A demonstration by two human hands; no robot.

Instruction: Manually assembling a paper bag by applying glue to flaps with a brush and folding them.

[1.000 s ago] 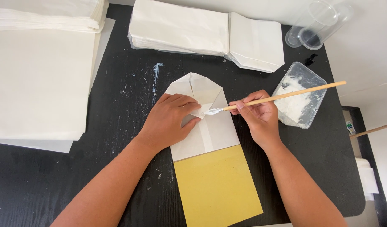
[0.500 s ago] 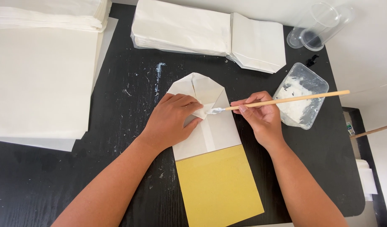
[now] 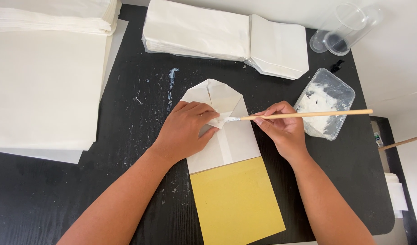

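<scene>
Head view: my left hand (image 3: 186, 129) presses flat on the white bag (image 3: 223, 127) at bench centre, while my right hand (image 3: 281, 129) pinches the brush (image 3: 303, 115), handle toward 3 o'clock, tip at the fold.

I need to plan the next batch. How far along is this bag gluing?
Done: a stack of folded bags lies at the table's far edge. In hand: the left hand pins a white bag's bottom folds while the right hand brushes paste on them. Left: the flaps still stand open, and flat sheets wait at left.
</scene>
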